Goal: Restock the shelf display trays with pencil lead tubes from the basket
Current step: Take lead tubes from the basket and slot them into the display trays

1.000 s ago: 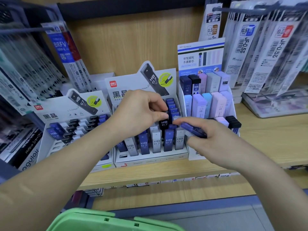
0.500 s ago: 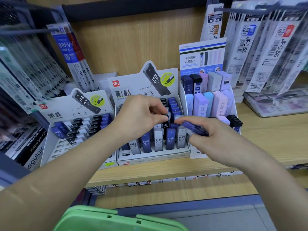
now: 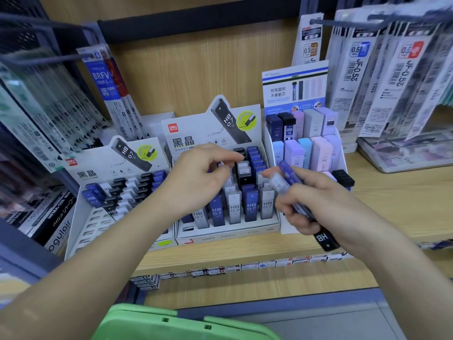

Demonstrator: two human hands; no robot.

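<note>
Where right grip (image 3: 318, 207) clasps, tubes (image 3: 287, 173) show blue, black.

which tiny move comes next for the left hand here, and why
Probably reach the left hand across to pinch the clear tube sticking out of the right hand. The left hand hovers over the middle tray with nothing visible in its fingers, while the right grips several tubes, the clear one's end pointing toward it. The tray's front-left slot looks free.
</note>
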